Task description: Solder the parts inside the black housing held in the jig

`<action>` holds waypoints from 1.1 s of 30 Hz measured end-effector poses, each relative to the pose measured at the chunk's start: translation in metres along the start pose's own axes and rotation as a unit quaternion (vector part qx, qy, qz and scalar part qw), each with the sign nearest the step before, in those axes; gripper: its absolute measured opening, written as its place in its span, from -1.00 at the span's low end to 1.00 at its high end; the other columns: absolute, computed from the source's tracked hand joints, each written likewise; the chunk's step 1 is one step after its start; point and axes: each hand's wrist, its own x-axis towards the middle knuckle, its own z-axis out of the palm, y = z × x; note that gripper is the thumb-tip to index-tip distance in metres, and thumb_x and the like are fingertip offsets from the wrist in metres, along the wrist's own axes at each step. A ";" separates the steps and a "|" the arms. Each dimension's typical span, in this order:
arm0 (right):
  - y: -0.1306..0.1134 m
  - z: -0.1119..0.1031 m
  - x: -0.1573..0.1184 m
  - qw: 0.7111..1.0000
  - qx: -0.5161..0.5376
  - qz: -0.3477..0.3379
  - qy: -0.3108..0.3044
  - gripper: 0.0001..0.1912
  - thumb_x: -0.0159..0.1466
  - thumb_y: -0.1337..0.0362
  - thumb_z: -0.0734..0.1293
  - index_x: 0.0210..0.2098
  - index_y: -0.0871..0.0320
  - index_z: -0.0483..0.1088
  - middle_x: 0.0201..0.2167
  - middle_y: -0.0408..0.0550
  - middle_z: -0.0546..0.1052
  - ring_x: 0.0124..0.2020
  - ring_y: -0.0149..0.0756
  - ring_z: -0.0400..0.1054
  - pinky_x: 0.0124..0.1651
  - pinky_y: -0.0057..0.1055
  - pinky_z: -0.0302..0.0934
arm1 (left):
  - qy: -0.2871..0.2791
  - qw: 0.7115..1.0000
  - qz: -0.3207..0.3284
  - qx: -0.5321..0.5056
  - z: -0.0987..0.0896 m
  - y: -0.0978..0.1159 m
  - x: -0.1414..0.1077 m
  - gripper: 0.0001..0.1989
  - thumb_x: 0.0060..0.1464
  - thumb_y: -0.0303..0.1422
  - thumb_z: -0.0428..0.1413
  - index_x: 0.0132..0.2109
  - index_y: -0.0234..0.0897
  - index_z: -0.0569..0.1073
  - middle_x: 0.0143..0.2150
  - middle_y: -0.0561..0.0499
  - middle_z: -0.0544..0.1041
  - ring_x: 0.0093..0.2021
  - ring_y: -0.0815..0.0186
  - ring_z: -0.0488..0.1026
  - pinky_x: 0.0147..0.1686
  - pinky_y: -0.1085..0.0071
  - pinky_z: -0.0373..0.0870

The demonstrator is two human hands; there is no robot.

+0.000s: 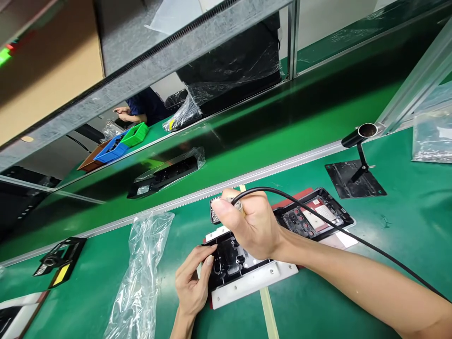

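Note:
A black plastic housing lies in a white fixture near the front of the green bench. My left hand grips the left edge of the housing between thumb and fingers. Above the housing, my right hand is closed round a tool with a black cable coming from its top; the tool's lower end is hidden by the hand. Just behind the fist sits a small tray of screws. Right of the fixture lies a second black frame with a clear window.
Clear plastic bags lie at the left. A black metal stand is at the back right. Across the moving-line strip, a long bagged black part rests. Beyond are coloured bins and another person's hands.

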 end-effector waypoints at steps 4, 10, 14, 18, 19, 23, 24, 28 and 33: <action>0.000 0.000 0.000 1.000 0.010 -0.012 -0.001 -0.46 0.55 0.22 0.24 -0.54 0.11 -0.02 -0.55 -0.25 0.06 -0.50 -0.45 -0.01 -0.35 -0.37 -0.01 | 0.003 1.000 -0.004 0.002 0.000 0.002 0.001 -0.79 0.36 -0.49 0.17 0.03 -0.19 0.65 -0.11 -0.01 0.66 -0.12 0.28 0.61 -0.04 0.39 0.55; 0.001 0.000 0.001 1.000 0.010 -0.010 0.002 -0.46 0.54 0.20 0.24 -0.54 0.10 -0.01 -0.56 -0.25 0.10 -0.50 -0.45 0.00 -0.36 -0.37 0.00 | 0.002 1.000 -0.006 0.000 0.000 0.001 0.001 -0.79 0.36 -0.49 0.16 0.03 -0.19 0.65 -0.10 -0.01 0.66 -0.11 0.28 0.61 -0.04 0.40 0.54; 0.000 -0.001 0.002 1.000 0.005 0.006 0.016 -0.42 0.54 0.17 0.25 -0.55 0.09 -0.07 -0.56 -0.24 0.07 -0.49 -0.45 0.00 -0.37 -0.35 -0.04 | -0.001 1.000 -0.011 0.002 0.001 0.001 0.001 -0.80 0.37 -0.48 0.16 0.02 -0.19 0.65 -0.08 -0.01 0.67 -0.09 0.28 0.61 0.00 0.39 0.53; -0.002 -0.001 0.002 1.000 0.017 0.010 0.013 -0.44 0.53 0.19 0.25 -0.53 0.08 -0.09 -0.56 -0.26 0.00 -0.52 -0.45 -0.07 -0.41 -0.36 -0.08 | -0.003 1.000 -0.013 -0.008 0.002 0.000 0.003 -0.80 0.38 -0.48 0.16 0.02 -0.18 0.65 -0.09 -0.01 0.67 -0.11 0.28 0.60 -0.01 0.39 0.51; -0.002 -0.002 0.001 1.000 0.018 0.014 0.009 -0.45 0.53 0.17 0.24 -0.52 0.07 -0.09 -0.57 -0.26 0.00 -0.52 -0.45 -0.07 -0.43 -0.36 -0.08 | -0.002 1.000 -0.012 -0.011 0.002 0.000 0.003 -0.81 0.38 -0.47 0.16 0.02 -0.19 0.65 -0.09 -0.02 0.67 -0.11 0.28 0.60 -0.01 0.38 0.51; -0.002 -0.002 0.001 1.000 0.013 0.020 0.008 -0.44 0.55 0.11 0.22 -0.53 0.05 -0.08 -0.59 -0.25 0.02 -0.52 -0.42 -0.05 -0.46 -0.36 -0.07 | -0.002 0.999 -0.021 -0.026 0.002 -0.004 -0.001 -0.79 0.40 -0.38 0.17 0.07 -0.20 0.65 -0.11 -0.06 0.66 -0.15 0.22 0.59 -0.07 0.33 0.51; -0.002 -0.002 0.001 1.000 0.010 0.014 0.006 -0.43 0.55 0.11 0.23 -0.53 0.05 -0.08 -0.58 -0.24 0.01 -0.52 -0.42 -0.05 -0.45 -0.35 -0.07 | 0.001 0.999 -0.025 -0.037 0.001 -0.006 -0.003 -0.75 0.42 -0.32 0.15 0.14 -0.20 0.63 -0.12 -0.08 0.66 -0.18 0.22 0.58 -0.11 0.32 0.51; -0.002 -0.001 0.000 1.000 -0.008 -0.014 -0.004 -0.45 0.54 0.17 0.25 -0.53 0.06 -0.07 -0.56 -0.24 0.02 -0.51 -0.42 -0.03 -0.39 -0.34 -0.03 | 0.060 0.991 -0.034 -0.117 0.003 -0.020 -0.012 -0.42 0.48 0.05 -0.05 0.36 -0.22 0.47 -0.16 -0.12 0.65 -0.26 0.19 0.54 -0.26 0.29 0.44; 0.000 0.002 0.000 0.999 -0.014 -0.027 0.007 -0.44 0.54 0.16 0.23 -0.54 0.07 -0.07 -0.56 -0.24 0.02 -0.51 -0.42 -0.04 -0.38 -0.33 -0.06 | 0.217 0.970 -0.053 -0.097 0.004 -0.041 -0.015 -0.38 0.47 0.08 -0.12 0.23 -0.29 0.55 -0.29 -0.11 0.63 -0.31 0.19 0.53 -0.30 0.30 0.35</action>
